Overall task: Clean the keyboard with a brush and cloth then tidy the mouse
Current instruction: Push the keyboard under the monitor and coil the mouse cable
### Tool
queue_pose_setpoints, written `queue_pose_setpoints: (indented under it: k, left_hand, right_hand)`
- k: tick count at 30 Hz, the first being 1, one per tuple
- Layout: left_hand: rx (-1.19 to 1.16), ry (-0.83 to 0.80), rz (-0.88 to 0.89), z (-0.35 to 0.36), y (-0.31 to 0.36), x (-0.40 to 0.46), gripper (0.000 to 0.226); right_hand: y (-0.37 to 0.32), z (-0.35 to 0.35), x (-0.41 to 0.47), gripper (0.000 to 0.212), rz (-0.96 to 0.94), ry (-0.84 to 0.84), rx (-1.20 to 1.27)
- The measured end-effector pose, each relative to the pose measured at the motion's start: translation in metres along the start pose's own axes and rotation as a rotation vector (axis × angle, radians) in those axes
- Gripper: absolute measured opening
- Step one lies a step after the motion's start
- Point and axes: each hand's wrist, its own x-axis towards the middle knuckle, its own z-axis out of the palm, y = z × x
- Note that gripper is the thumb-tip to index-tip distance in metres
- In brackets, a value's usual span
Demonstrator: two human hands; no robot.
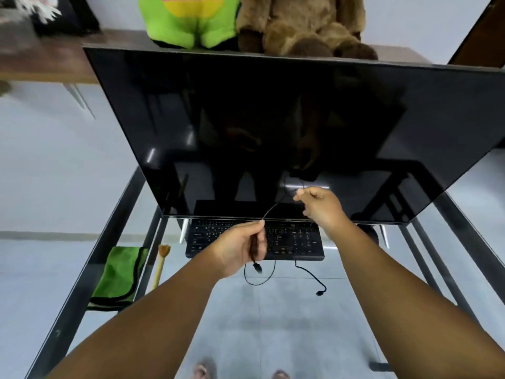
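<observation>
A black keyboard (295, 242) lies on the glass desk under the monitor's lower edge. My left hand (240, 247) is closed on a bundle of thin black mouse cable (269, 210), whose USB plug (257, 268) and a loop hang below the fist. My right hand (318, 205) pinches the same cable higher up, in front of the screen. The mouse itself is hidden. A brush (161, 265) with a yellow handle and tan bristles lies left of the keyboard. A folded green cloth (120, 274) with black trim rests further left.
A large dark monitor (273, 132) tilts over the back of the glass desk (273, 324), which has a black metal frame. Another black cable (311, 277) trails from the keyboard's front. Plush toys (246, 20) sit on a shelf behind. Feet show through the glass.
</observation>
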Motion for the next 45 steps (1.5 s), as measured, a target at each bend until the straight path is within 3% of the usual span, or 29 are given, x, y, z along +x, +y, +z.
queue_pose_setpoints:
  k: [4, 10, 13, 16, 19, 22, 26, 28, 30, 33, 35, 40, 45]
  left_hand:
    - [-0.036, 0.052, 0.012, -0.026, 0.006, -0.017, 0.033]
    - [-0.589, 0.065, 0.103, -0.036, 0.029, -0.02, 0.033]
    - [-0.774, 0.259, 0.17, -0.04, 0.042, -0.014, 0.036]
    - [-0.91, 0.511, 0.258, -0.046, 0.051, -0.011, 0.024]
    - [-0.994, 0.592, 0.345, -0.054, 0.049, -0.005, 0.03]
    - [-0.728, 0.712, 0.32, -0.056, 0.038, 0.006, 0.033]
    - [-0.095, 0.973, 0.235, -0.056, 0.016, 0.013, 0.024]
    - [0.11, 0.876, 0.162, -0.054, 0.007, 0.015, 0.017]
    - [0.209, 0.629, 0.034, -0.045, -0.001, 0.013, 0.007]
    - [0.314, 0.289, -0.135, -0.023, -0.008, 0.002, 0.028]
    - [0.303, 0.149, -0.12, -0.012, -0.011, -0.007, 0.038]
    - [-0.04, -0.007, -0.059, 0.005, -0.001, -0.012, 0.05]
    - [-0.483, 0.04, 0.077, 0.004, 0.027, -0.014, 0.047]
  right_hand:
    - [0.01, 0.002, 0.005, 0.024, 0.071, 0.076, -0.085]
    - [0.02, 0.02, -0.008, 0.03, 0.053, -0.247, -0.312]
    - [0.026, 0.023, -0.016, 0.026, 0.1, -0.38, -0.261]
    - [0.036, 0.012, -0.019, 0.026, 0.152, -0.449, -0.177]
    - [0.036, 0.001, -0.023, 0.028, 0.167, -0.592, -0.227]
    - [0.021, -0.006, -0.026, 0.026, 0.164, -0.78, -0.302]
    - [-0.015, -0.017, -0.031, 0.024, 0.107, -0.969, -0.345]
    - [-0.036, -0.023, -0.033, 0.024, 0.036, -0.982, -0.317]
    - [-0.051, -0.024, -0.03, 0.023, -0.042, -0.907, -0.218]
    - [-0.06, -0.024, -0.017, 0.022, -0.093, -0.717, -0.042]
    - [-0.063, -0.018, -0.008, 0.022, -0.109, -0.592, -0.055]
    - [-0.037, -0.003, 0.012, 0.022, -0.137, -0.16, -0.193]
    - [0.004, 0.001, 0.003, 0.029, 0.023, -0.249, -0.328]
